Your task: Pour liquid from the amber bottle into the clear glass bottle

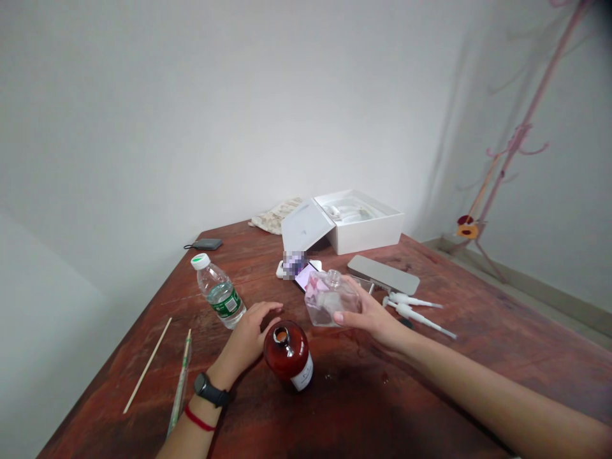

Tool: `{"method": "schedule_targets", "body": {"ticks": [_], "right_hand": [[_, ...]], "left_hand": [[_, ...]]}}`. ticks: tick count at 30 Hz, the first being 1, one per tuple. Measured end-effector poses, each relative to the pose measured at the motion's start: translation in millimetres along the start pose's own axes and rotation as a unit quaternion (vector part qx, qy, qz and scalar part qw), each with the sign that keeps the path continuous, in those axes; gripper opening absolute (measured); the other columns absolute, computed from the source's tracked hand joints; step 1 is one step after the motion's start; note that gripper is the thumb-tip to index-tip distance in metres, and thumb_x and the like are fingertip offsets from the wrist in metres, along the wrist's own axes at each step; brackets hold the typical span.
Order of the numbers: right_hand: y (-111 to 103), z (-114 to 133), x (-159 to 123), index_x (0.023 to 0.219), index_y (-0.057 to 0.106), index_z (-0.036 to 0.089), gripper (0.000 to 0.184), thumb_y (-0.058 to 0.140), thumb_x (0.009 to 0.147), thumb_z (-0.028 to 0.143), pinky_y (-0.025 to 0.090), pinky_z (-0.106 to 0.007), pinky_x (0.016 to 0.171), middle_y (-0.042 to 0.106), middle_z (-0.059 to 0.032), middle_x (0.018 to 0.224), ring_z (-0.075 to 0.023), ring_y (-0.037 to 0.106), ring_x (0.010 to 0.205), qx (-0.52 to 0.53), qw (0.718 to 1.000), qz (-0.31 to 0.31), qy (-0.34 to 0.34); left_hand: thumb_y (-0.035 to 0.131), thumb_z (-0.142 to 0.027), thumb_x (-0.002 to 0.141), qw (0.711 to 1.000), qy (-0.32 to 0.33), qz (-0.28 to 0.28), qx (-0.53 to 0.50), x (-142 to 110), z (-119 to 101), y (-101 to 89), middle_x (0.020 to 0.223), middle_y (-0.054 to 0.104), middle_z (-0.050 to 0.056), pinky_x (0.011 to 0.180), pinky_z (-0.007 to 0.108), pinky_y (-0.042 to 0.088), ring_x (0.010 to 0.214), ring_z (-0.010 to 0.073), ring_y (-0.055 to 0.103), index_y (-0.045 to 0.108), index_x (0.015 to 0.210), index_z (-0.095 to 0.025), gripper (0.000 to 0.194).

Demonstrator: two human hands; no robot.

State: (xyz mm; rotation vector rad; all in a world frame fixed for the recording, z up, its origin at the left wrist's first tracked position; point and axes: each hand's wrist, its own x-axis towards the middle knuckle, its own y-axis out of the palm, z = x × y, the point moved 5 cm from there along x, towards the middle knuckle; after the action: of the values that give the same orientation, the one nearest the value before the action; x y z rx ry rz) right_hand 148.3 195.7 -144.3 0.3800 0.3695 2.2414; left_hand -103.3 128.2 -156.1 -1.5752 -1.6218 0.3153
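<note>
My right hand (370, 316) grips a clear, square-shouldered bottle (329, 303) from its right side, thumb across the front. The bottle has an uncapped neck, and pinkish colour shows through its left part. Just left of the amber bottle (289, 357), my left hand (253, 328) has its fingers stretched forward and apart, holding nothing. Whether it touches the amber bottle I cannot tell. That bottle stands upright with an open mouth and a white label. Left of my left hand is a water bottle (220, 296) with a white cap and green label, partly filled.
Behind lie a phone (306, 275), an open white box (368, 233) and a grey case (384, 274). White droppers (421, 312) lie at right. A wooden stick (148, 363) and a wrapped chopstick (182, 379) lie at left. Small wet drops (329, 377) dot the table (363, 421).
</note>
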Motion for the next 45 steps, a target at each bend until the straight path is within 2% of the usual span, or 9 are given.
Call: {"method": "schedule_targets", "body": {"ticks": [3,7,14,23,27,31,37,45], "right_hand": [[-2,-4,1,0.134,0.059,0.030,0.076,0.101,0.070,0.034,0.049,-0.053,0.116,0.074,-0.0090,0.137,-0.0313,0.071,0.126,-0.057,0.998,0.012,0.005],[-3,-11,1,0.138,0.058,0.028,0.079,0.100,0.072,0.037,0.056,-0.055,0.107,0.076,-0.0092,0.126,-0.0326,0.074,0.115,-0.118,0.993,0.027,0.008],[-3,-15,1,0.138,0.053,0.028,0.075,0.096,0.077,0.040,0.057,-0.053,0.106,0.071,-0.0103,0.134,-0.0311,0.074,0.115,-0.158,0.987,0.016,-0.005],[-3,-20,-3,0.143,0.043,0.027,0.082,0.092,0.079,0.037,0.059,-0.052,0.100,0.075,-0.0110,0.127,-0.0332,0.077,0.109,-0.257,0.966,0.021,0.010],[-6,-21,-3,0.153,0.038,0.027,0.088,0.090,0.082,0.038,0.054,-0.055,0.108,0.075,-0.0127,0.134,-0.0348,0.075,0.117,-0.302,0.953,0.017,-0.008],[-6,-22,-3,0.153,0.045,0.027,0.083,0.088,0.083,0.036,0.050,-0.057,0.114,0.074,-0.0133,0.140,-0.0383,0.072,0.127,-0.358,0.933,0.016,-0.030],[-12,-31,-3,0.160,0.042,0.025,0.089,0.085,0.083,0.035,0.045,-0.060,0.119,0.066,-0.0177,0.153,-0.0422,0.065,0.138,-0.405,0.914,0.005,-0.019],[-18,-41,-3,0.168,0.035,0.025,0.096,0.083,0.086,0.036,0.041,-0.061,0.123,0.063,-0.0183,0.157,-0.0419,0.060,0.145,-0.401,0.916,0.013,-0.015]], "left_hand": [[0.069,-0.016,0.098,1.000,-0.004,0.012,0.001,1,-4,-1.6,0.123,0.079,0.015,0.107,0.048,0.060,0.117,0.0324,0.075,0.074,0.122,-0.020,0.024],[0.069,-0.015,0.097,1.000,-0.009,0.023,0.004,2,-7,-1.6,0.122,0.080,0.015,0.105,0.047,0.060,0.116,0.0322,0.076,0.073,0.121,-0.020,0.025],[0.070,-0.015,0.095,0.999,-0.013,0.037,0.007,1,-8,0.3,0.123,0.079,0.016,0.103,0.046,0.061,0.115,0.0320,0.076,0.073,0.122,-0.019,0.028],[0.072,-0.016,0.094,0.999,-0.016,0.047,0.012,2,-8,1.6,0.121,0.080,0.015,0.104,0.046,0.059,0.113,0.0314,0.076,0.073,0.122,-0.019,0.028],[0.072,-0.016,0.093,0.999,-0.018,0.049,0.013,1,-9,1.6,0.119,0.080,0.014,0.101,0.044,0.060,0.110,0.0311,0.077,0.073,0.122,-0.019,0.029],[0.073,-0.015,0.091,0.998,-0.021,0.049,0.015,2,-10,2.1,0.119,0.081,0.013,0.100,0.043,0.060,0.110,0.0308,0.077,0.074,0.121,-0.020,0.030],[0.072,-0.016,0.090,0.999,-0.021,0.048,0.015,2,-11,2.1,0.118,0.081,0.014,0.099,0.044,0.060,0.109,0.0313,0.077,0.074,0.121,-0.019,0.031],[0.073,-0.016,0.090,0.998,-0.021,0.050,0.017,2,-12,2.0,0.116,0.081,0.013,0.099,0.043,0.060,0.108,0.0308,0.077,0.075,0.120,-0.020,0.030]]}}
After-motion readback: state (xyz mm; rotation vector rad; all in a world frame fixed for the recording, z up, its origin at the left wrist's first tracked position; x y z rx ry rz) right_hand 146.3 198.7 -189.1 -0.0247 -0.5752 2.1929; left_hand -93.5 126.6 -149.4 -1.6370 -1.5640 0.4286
